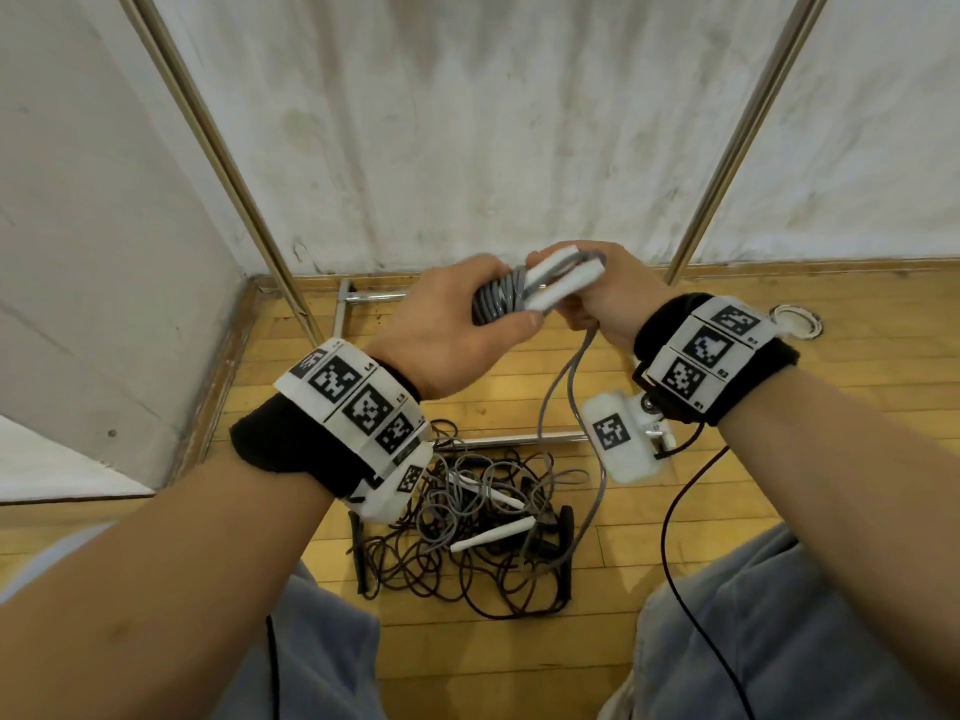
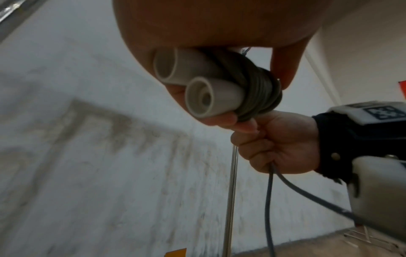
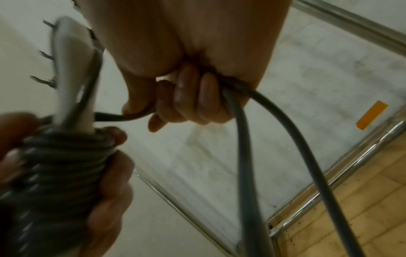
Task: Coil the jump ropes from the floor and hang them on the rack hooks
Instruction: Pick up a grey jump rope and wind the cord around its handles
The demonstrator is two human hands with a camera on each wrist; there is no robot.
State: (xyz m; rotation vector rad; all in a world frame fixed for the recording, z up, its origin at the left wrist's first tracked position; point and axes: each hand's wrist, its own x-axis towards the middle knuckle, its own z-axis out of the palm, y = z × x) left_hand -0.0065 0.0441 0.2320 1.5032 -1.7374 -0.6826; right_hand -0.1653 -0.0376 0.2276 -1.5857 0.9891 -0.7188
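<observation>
My left hand (image 1: 457,324) grips a grey jump rope (image 1: 501,298) wound in tight turns around its two white handles (image 1: 563,283). In the left wrist view the hollow handle ends (image 2: 197,87) stick out of my fist beside the coil (image 2: 261,90). My right hand (image 1: 602,298) is curled around the rope's loose part (image 3: 243,121), which drops in a doubled strand (image 1: 566,387) toward the floor. A tangle of grey and dark jump ropes (image 1: 467,527) with white handles lies on the wooden floor below my hands. Rack hooks (image 3: 44,55) show blurred at the right wrist view's left edge.
Two slanted metal rack poles (image 1: 228,168) (image 1: 737,142) rise against the stained white wall. The rack's base bars (image 1: 374,296) lie on the wooden floor (image 1: 649,527) in the corner. A round floor fitting (image 1: 797,322) sits at right. My knees frame the rope pile.
</observation>
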